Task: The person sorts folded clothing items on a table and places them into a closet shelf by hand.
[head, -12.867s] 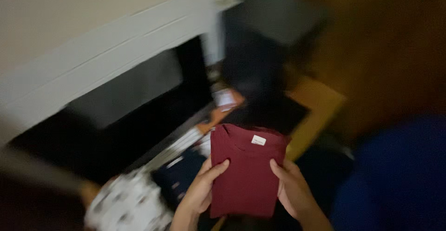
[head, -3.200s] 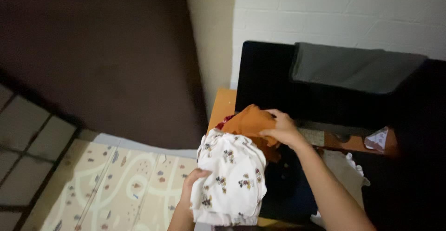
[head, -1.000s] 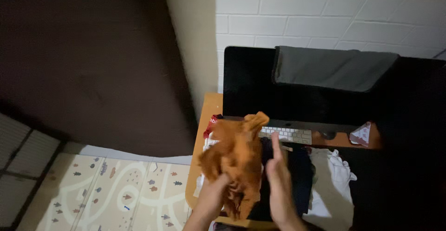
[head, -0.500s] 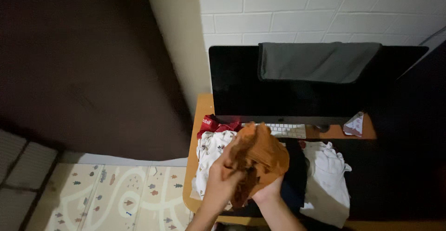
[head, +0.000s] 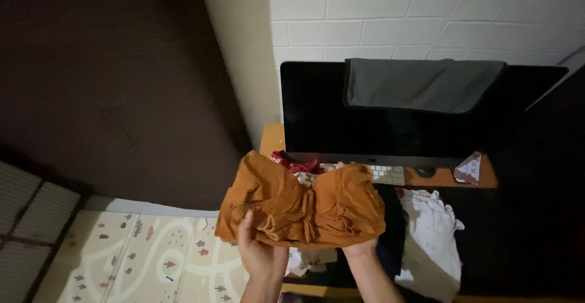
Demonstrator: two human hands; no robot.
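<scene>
Dim white-brick wall backed a cluttered table (head: pixel 272 139) at frame centre. Above it, an orange garment (head: pixel 301 208) stretched left to right, the left hand (head: pixel 261 255) and right hand (head: pixel 359 247) each clenched on its lower edge.

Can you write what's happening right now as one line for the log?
left hand: holds orange garment | right hand: holds it too | garment: spread over desk | behind: dark monitor, keyboard
</scene>
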